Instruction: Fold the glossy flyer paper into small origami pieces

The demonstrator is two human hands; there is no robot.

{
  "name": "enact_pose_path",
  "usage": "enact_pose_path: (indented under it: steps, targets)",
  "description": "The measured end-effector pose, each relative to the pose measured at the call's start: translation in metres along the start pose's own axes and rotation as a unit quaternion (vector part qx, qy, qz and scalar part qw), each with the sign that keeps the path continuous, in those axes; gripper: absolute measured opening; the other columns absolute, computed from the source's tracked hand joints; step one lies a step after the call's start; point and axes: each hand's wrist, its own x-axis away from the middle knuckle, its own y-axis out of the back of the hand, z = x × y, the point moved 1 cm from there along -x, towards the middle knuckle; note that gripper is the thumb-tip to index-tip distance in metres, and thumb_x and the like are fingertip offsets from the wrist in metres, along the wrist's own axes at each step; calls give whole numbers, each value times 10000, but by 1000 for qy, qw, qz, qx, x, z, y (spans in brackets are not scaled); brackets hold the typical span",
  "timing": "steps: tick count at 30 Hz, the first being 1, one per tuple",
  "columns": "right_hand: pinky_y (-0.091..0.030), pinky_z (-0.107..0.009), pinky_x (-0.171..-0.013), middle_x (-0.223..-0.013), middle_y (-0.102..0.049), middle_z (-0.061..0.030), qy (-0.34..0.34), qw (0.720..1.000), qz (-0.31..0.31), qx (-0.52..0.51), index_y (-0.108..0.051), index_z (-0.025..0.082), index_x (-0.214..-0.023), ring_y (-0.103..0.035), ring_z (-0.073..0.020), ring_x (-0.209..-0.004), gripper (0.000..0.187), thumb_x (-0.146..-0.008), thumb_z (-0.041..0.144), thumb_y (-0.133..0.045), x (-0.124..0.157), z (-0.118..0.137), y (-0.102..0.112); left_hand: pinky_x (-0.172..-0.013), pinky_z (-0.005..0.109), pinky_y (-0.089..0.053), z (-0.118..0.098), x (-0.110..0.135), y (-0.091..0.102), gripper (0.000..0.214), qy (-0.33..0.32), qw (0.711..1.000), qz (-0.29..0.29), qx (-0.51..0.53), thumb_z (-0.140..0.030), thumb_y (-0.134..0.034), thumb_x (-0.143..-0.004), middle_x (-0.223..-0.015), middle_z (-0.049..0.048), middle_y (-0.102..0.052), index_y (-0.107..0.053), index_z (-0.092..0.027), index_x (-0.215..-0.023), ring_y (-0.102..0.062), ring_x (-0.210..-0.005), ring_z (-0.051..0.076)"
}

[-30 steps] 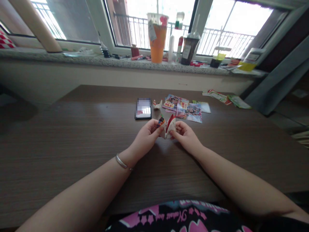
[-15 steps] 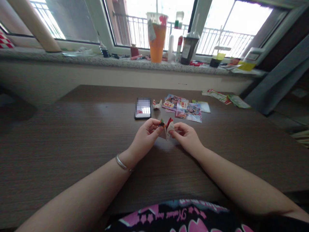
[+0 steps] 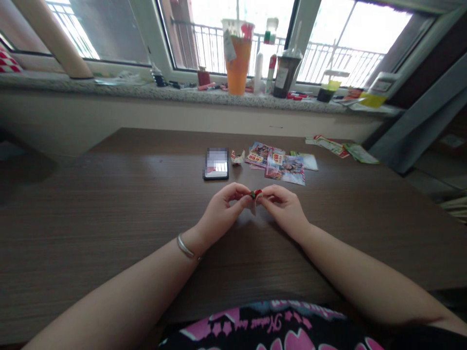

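A small folded piece of printed paper [image 3: 254,198], red and white, is pinched between both of my hands just above the brown wooden table [image 3: 109,204]. My left hand [image 3: 222,213], with a silver bangle on the wrist, grips its left side with fingers curled. From the other side my right hand [image 3: 283,208] pinches it, fingers closed. Most of the paper is hidden by my fingertips.
Behind my hands lie a phone [image 3: 216,164], a small crumpled paper scrap [image 3: 238,157] and several colourful flyers [image 3: 280,163]. More leaflets [image 3: 341,148] lie at the far right. The window sill holds an orange cup [image 3: 238,58], a dark drink cup [image 3: 285,73] and bottles.
The folded paper stood open and taller between my fingers; now my hands have pressed it down and together, so only a small red tip shows.
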Motion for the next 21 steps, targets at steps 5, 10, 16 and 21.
enact_pose_path:
  steps: [5,10,16,21]
  targets:
    - [-510,-262,-617,-792,-697,-25,-21,999,0,-26,-670,212,-827,-640,-149,-721,118,-789,322,-692,2,0,-3,-657,216,-483,2,0,-1,119,20,997,-2,72,-278,-644,-845,-780,-8,-614,-591,-171,-853,-585,-698,100]
    - [-495,-258,-623,-789,-684,-15,-67,992,-4,-104,-652,210,-842,-621,-133,-695,165,-781,357,-698,2,0,-4,-645,215,-481,4,0,-2,110,32,997,6,64,-269,-645,-838,-767,-13,-603,-598,-169,-836,-569,-686,97]
    - [-477,-260,-618,-742,-661,0,-142,973,16,-183,-634,204,-794,-578,-119,-644,276,-691,430,-755,-3,0,-7,-670,228,-472,2,1,-2,91,6,1000,-8,-22,-261,-632,-845,-800,1,-619,-609,-173,-857,-582,-738,113]
    - [-455,-256,-596,-693,-638,11,-195,958,28,-207,-626,197,-766,-541,-105,-599,311,-653,445,-776,-4,-2,-10,-695,239,-479,3,2,-1,88,8,998,-25,-50,-254,-611,-858,-833,12,-642,-608,-181,-906,-598,-773,123]
